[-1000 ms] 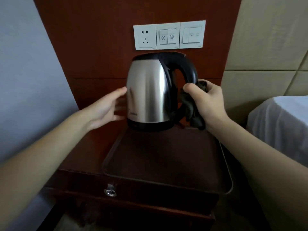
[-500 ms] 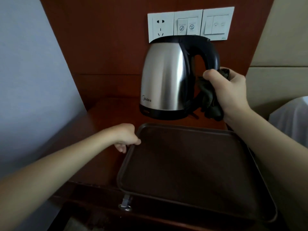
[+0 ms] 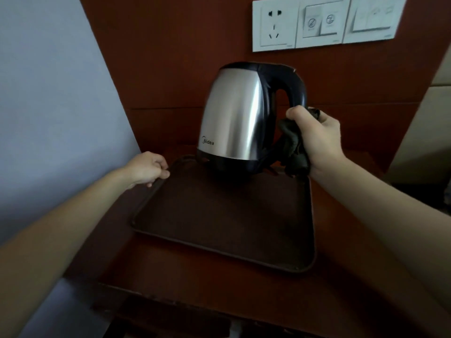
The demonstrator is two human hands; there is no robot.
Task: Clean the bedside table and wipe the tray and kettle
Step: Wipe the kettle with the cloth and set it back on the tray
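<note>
We hold the kettle (image 3: 238, 118) by its black handle (image 3: 294, 87) with our right hand (image 3: 317, 140), fingers wrapped tight around the handle's lower part together with a dark cloth (image 3: 291, 147) bunched in the same grip. The kettle is steel with a black base and lid, tilted slightly, its base at the far edge of the tray (image 3: 219, 215); we cannot tell if it is touching the tray or just above it. The logo on the body faces us, low on the left side.

Our left hand (image 3: 148, 167) is curled over the tray's far-left rim, fingers pinching the edge. The tray is dark brown, rectangular with rounded corners, lying flat on the bedside table (image 3: 170, 284), slightly skewed to the table's front edge. Nothing else lies in the tray.

Behind, a wood panel (image 3: 170, 57) carries 3 white wall plates (image 3: 322, 21): 1 socket and 2 switch plates. Grey wall (image 3: 48, 93) at left, padded beige headboard (image 3: 424, 123) at right.
</note>
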